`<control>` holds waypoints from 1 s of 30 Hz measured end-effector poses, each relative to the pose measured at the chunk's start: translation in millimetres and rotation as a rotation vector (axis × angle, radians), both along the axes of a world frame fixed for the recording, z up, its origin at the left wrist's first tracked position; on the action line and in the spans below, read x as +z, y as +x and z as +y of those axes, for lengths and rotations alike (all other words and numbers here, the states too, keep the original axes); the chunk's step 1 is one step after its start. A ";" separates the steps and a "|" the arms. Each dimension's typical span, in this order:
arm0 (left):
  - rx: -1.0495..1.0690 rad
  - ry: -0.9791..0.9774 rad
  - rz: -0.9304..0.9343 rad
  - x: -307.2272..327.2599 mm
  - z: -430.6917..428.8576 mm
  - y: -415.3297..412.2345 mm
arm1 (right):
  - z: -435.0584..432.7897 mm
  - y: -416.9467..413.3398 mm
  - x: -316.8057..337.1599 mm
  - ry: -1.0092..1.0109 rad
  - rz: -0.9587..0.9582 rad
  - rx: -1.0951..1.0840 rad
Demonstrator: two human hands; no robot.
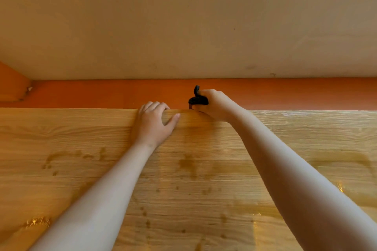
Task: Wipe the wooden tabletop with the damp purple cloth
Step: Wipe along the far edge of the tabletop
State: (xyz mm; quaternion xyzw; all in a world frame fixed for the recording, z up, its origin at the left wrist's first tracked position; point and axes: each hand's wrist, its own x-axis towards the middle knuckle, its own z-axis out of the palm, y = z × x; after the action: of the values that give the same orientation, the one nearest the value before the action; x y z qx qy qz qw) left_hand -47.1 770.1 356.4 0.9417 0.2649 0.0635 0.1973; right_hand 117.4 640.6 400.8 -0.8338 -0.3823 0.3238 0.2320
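The wooden tabletop (81, 132) fills the lower half of the view, with damp streaks and dark wet spots across its middle. My left hand (153, 122) lies flat at the table's far edge, its fingers curled over the rim and its thumb spread to the right. My right hand (214, 105) is at the same far edge, just right of the left, closed around a small bunched dark cloth (197, 99). The cloth looks almost black here; a loop of it sticks up above my fingers.
Beyond the table's far edge runs an orange band (102, 93) along the foot of a plain beige wall (183, 22). At the far left the orange surface turns a corner (14, 85). Glare patches lie on the wet wood at the lower left and right.
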 end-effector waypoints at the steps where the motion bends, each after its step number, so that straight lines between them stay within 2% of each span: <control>1: 0.002 0.004 -0.002 0.3 -0.2 0.2 | -6.9 5.2 2.0 -0.012 -0.009 0.000; 13: 0.014 0.054 -0.015 -4.4 0.6 1.5 | -159.6 100.4 18.3 -0.183 -0.122 -0.228; 16: 0.022 0.064 -0.026 -4.6 -0.2 1.0 | -143.7 90.2 17.4 -0.176 -0.151 -0.178; 24: 0.048 0.070 0.003 -1.2 -3.2 0.8 | -27.8 16.2 -1.3 0.001 -0.131 0.064; 30: 0.057 0.068 0.025 -0.6 -3.1 2.5 | -45.6 35.8 -4.8 -0.003 -0.046 0.035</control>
State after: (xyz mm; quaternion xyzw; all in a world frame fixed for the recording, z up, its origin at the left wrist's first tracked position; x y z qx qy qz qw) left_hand -44.6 767.0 355.9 0.9407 0.2917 0.0664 0.1598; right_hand 153.2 595.0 396.0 -0.8345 -0.4017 0.3092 0.2160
